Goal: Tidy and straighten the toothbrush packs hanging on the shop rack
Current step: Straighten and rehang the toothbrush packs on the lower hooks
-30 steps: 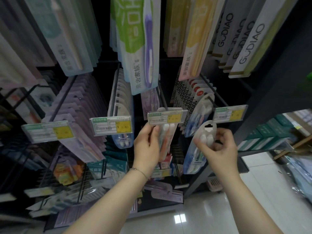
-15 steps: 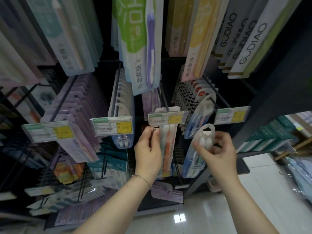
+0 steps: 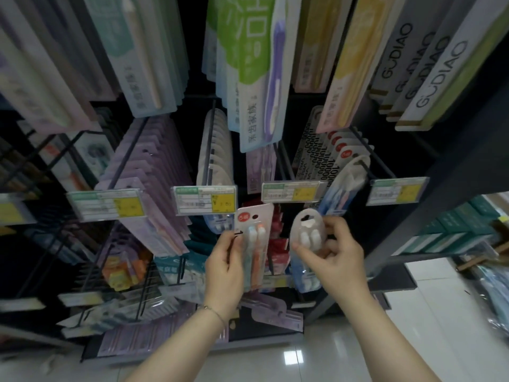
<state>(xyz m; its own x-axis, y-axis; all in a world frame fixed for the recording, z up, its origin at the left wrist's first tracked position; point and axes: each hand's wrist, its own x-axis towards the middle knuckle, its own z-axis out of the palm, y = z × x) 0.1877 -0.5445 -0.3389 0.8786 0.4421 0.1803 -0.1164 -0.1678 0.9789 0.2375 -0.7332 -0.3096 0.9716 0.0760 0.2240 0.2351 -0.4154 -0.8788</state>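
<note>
My left hand (image 3: pixel 224 267) pinches the left edge of a white pack (image 3: pixel 254 235) holding a blue and an orange toothbrush; the pack sits off its hook, just below the third price tag (image 3: pixel 292 192). My right hand (image 3: pixel 337 250) grips a clear rounded blister pack (image 3: pixel 307 238) with two white brush heads, held free of the rack. Another rounded blue-and-white pack (image 3: pixel 348 183) hangs at the front of the hook to the right. Rows of lilac packs (image 3: pixel 148 172) and clear rounded packs (image 3: pixel 216 150) hang on the hooks to the left.
Long toothbrush packs (image 3: pixel 248 64) hang from the row above and reach down over the hooks. Lower hooks carry more packs (image 3: pixel 121 268). A dark rack post (image 3: pixel 418 216) stands on the right, with teal boxes (image 3: pixel 451 230) beyond it. The glossy tiled floor (image 3: pixel 303 359) lies below.
My left hand has drawn the blue-and-orange pack down and forward off its hook, below the price tag. My right hand with the blister pack has stayed about where it was.
</note>
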